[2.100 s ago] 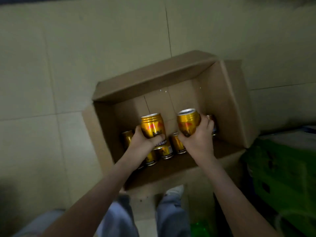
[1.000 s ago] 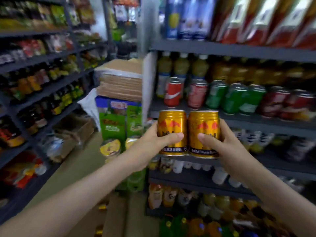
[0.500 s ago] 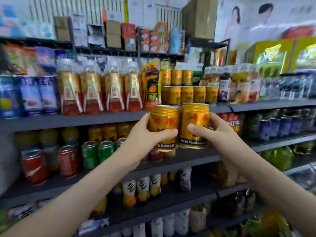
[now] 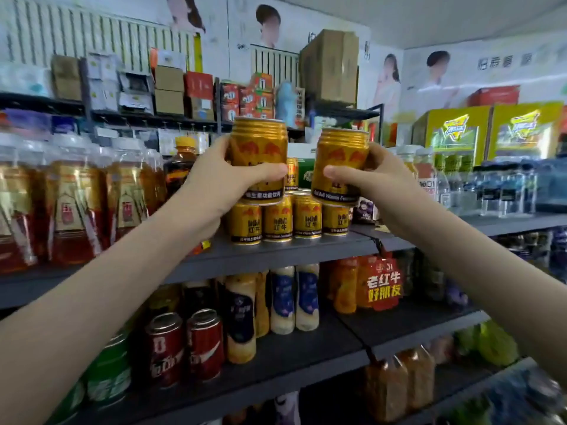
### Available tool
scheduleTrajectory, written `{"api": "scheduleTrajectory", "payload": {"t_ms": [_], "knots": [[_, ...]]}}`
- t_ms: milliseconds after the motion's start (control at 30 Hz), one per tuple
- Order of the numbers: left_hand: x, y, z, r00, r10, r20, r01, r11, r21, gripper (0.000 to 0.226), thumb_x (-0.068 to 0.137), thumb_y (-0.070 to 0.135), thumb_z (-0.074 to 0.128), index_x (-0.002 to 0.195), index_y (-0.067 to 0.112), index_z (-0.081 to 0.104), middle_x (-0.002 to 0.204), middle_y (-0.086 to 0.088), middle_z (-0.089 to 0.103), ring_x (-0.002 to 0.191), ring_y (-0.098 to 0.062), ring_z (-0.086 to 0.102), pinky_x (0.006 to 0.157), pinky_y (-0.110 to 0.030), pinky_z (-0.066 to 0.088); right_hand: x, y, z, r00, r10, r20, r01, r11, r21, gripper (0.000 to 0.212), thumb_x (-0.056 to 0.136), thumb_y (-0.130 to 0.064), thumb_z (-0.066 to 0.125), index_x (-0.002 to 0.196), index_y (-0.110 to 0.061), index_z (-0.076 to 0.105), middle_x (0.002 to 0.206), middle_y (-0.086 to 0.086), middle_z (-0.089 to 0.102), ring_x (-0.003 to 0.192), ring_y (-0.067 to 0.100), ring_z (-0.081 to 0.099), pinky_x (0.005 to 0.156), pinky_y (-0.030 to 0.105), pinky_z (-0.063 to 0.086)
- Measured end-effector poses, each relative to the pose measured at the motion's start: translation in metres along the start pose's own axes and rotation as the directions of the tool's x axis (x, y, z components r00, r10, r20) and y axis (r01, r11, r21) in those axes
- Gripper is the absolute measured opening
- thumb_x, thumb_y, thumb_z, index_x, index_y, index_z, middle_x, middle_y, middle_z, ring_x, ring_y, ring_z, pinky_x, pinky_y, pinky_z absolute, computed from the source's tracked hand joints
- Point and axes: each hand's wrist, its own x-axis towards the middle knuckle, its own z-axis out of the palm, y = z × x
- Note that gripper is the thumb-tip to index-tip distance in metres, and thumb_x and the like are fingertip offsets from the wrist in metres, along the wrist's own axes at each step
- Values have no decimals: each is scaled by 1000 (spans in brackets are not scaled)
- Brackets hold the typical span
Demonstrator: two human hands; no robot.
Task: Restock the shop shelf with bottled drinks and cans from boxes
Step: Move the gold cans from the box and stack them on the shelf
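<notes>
In the head view, your left hand [image 4: 221, 182] curls fingers and thumb round the first can [image 4: 259, 148], held upright near 12 o'clock. Your right hand [image 4: 377, 182] grips the second can [image 4: 342, 157] the same way, at the first's 3 o'clock, with a gap between them. At their 6 o'clock a row of gold cans [image 4: 277, 220] stands on the grey shelf [image 4: 276, 253]. Red cans [image 4: 184, 348] stand at 7 o'clock, one level lower.

The black band of the lower raised gold metal can [image 4: 340, 167] reads "Red Bull Vitamin…", the higher raised gold can [image 4: 259, 161] shows "维生素功能饮料", the shelved gold cans [image 4: 307, 219] say "RedBull 红牛", and a red paper shelf tag [image 4: 383, 283] reads "老红牛 好朋友".
</notes>
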Motion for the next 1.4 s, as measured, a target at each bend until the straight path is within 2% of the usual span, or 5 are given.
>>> {"api": "scheduleTrajectory", "payload": {"t_ms": [367, 567, 767, 1100, 1400], "knots": [[49, -28, 38, 964, -87, -251, 124, 983, 134, 69, 61, 35, 85, 122, 29, 55, 113, 12, 62, 105, -9, 56, 73, -23, 40, 117, 74, -56, 983, 146, 112, -170, 953, 251, 54, 76, -13, 76, 123, -9, 50, 111, 6, 65, 100, 21, 64, 83, 35, 53], [71, -30, 57, 925, -208, -317, 264, 954, 144, 84, 48, 40, 83, 126, 28, 54, 120, 6, 61, 112, -18, 54, 98, -40, 40, 181, 108, -62, 968, 104, 228, -157, 961, 229, 61, 70, -8, 80, 124, -11, 51, 111, 5, 65, 99, 20, 63, 90, 39, 50], [85, -37, 64, 898, -210, -386, 290, 944, 160, 89, 47, 35, 82, 129, 24, 51, 120, 3, 59, 112, -19, 53, 97, -38, 39, 226, 132, -32, 914, 226, 337, -329, 899, 289, 78, 63, -2, 83, 130, -11, 45, 118, 10, 63, 111, 31, 59, 93, 54, 49], [93, -56, 58, 901, -250, -355, 297, 951, 83, 95, 42, 29, 84, 130, 29, 49, 118, 2, 59, 115, -23, 51, 101, -46, 38, 265, 158, -2, 911, 337, 237, -367, 925, 94, 79, 80, -8, 74, 144, -1, 28, 148, 19, 36, 138, 36, 31, 111, 49, 30], [96, -69, 35, 912, -235, -336, 257, 966, 22, 94, 41, 25, 84, 129, 29, 51, 115, 4, 60, 115, -23, 51, 107, -51, 35, 319, 213, 13, 901, 323, 289, -320, 946, -59, 95, 57, -27, 88, 137, -9, 39, 135, 14, 51, 126, 35, 45, 104, 56, 37]]}}
